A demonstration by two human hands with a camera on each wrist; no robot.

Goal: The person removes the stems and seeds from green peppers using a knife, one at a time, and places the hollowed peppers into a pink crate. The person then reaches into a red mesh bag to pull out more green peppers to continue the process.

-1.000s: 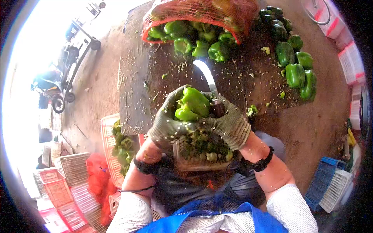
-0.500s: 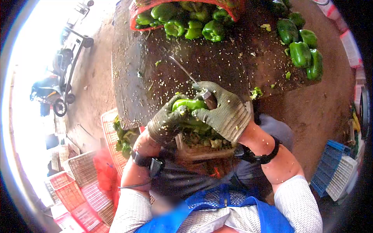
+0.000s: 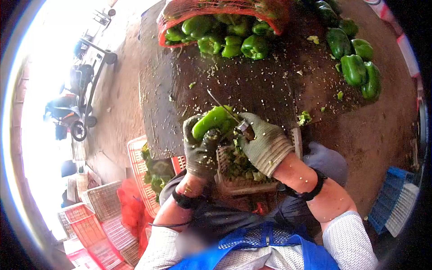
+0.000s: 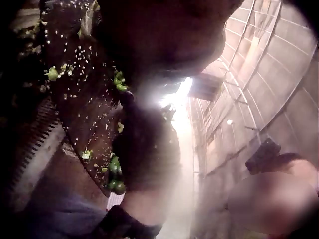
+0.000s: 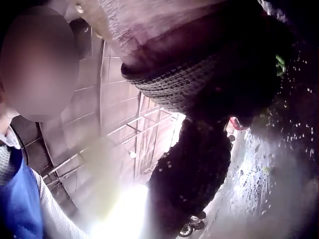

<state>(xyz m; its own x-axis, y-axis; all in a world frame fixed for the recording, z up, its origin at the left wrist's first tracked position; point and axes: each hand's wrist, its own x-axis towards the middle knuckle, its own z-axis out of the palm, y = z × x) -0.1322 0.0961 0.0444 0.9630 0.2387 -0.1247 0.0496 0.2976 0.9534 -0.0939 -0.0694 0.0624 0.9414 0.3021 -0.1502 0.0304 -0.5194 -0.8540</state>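
In the head view my left hand, in a seed-speckled knitted glove, grips a green bell pepper from below and the side. My right hand, gloved alike, holds the dark handle of a curved knife. The thin blade crosses over the pepper and points up and to the left. Right fingertips are close to the pepper's lower right side. Beneath both hands sits a crate of pepper scraps. Both wrist views are dark, with the gloves mostly in shadow.
A red mesh bag spills green peppers at the table's back. More whole peppers line its right side. Seeds and scraps litter the dark table. A crate of green pieces stands at left, stacked crates beyond.
The pepper has turned in my left hand and now lies slanted on its side. The knife has swung from pointing forward to slanting left across the pepper. The head view has shifted slightly.
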